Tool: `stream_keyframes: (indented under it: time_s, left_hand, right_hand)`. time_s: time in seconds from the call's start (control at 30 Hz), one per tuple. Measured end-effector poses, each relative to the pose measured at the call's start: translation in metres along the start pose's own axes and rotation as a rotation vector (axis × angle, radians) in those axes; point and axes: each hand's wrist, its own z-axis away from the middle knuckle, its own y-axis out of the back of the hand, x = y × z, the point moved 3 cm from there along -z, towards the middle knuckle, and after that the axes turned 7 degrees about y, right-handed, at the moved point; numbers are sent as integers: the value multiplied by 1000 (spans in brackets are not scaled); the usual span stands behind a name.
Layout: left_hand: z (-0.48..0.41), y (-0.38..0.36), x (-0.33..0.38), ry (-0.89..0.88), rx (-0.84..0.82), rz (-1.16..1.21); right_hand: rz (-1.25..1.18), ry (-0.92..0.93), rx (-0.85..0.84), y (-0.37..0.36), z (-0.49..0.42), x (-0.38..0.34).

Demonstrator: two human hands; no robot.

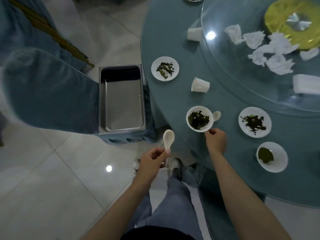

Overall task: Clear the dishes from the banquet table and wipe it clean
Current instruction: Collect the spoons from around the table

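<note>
Gripping a white spoon (pixel 168 139) by its handle with the left hand (pixel 152 161), fingers curled round it, scoop end pointing away, off the table's edge and over the tiled floor. Pinching with the right hand (pixel 216 139) the near rim of a white bowl (pixel 199 119) of dark leafy scraps, resting on the blue banquet table (pixel 173 94). Just past that bowl from the right hand, a second spoon (pixel 216 116), touching the bowl or nearly so; hard to tell which. To the right of the right hand, a small plate (pixel 254 122) of dark scraps and, nearer, a sauce bowl (pixel 272 157) with a green pool. Further ahead of the right hand, a tipped cup (pixel 200 85) on its side, then a far plate (pixel 164 68) with scraps and another cup (pixel 194 34), also lying over. Ahead of the left hand, a steel pan (pixel 122 101) on a cloth-covered seat (pixel 52 92), beside the table's edge. Far beyond the right hand, crumpled napkins (pixel 259 49) on the glass turntable (pixel 245 75).
</note>
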Motion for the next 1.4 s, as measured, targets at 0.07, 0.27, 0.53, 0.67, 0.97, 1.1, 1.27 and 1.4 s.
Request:
stream_keyframes:
  time_s: [0.07, 0.27, 0.53, 0.67, 0.97, 1.1, 1.27, 1.4]
  left_hand:
    - [-2, 15, 6, -10, -28, 5]
    - [-10, 66, 30, -37, -135, -19]
    - [-22, 106, 48, -6, -213, 28]
    - [-26, 116, 65, -12, -251, 70]
    - [-40, 128, 85, -49, -243, 95]
    - [-59, 127, 95, -39, -236, 133]
    - [-86, 127, 124, -10, -233, 198]
    - [-112, 131, 154, -6, -192, 199]
  right_hand:
    - [-18, -18, -5, 2, 8, 0]
    - [-126, -142, 169, 20, 57, -2]
    - [-348, 70, 200, 11, 145, -74]
    - [-326, 276, -23, -16, 188, -127]
    - [-282, 438, -320, -52, 207, -186]
    - [-313, 457, -388, -64, 186, -202]
    - [-378, 473, -467, -79, 144, -231]
    - [-358, 510, -495, -97, 106, -255]
